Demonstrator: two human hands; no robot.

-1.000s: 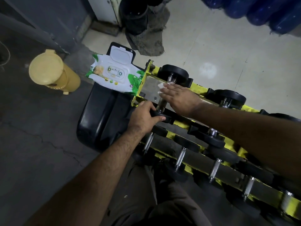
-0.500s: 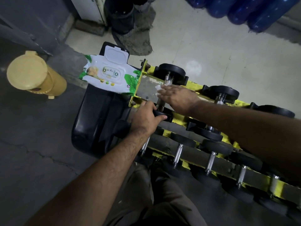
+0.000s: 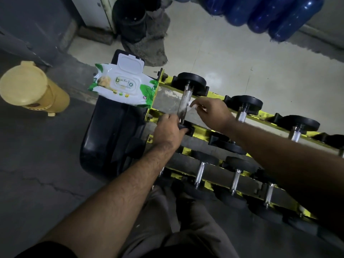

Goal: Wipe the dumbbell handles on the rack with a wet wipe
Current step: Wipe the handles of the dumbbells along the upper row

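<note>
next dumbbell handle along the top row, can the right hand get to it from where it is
Probably yes. The right hand, pinching the wipe, sits just beside the next handle, whose chrome bar lies bare on the rack with nothing over it. The left hand is off to the other side.

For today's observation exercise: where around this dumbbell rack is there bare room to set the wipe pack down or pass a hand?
Bare patches: pale floor beyond the rack, and grey concrete between the yellow bin and black bench. Crowded: the rack end, where the left hand, right hand, wet wipe and wipe pack meet.
</note>
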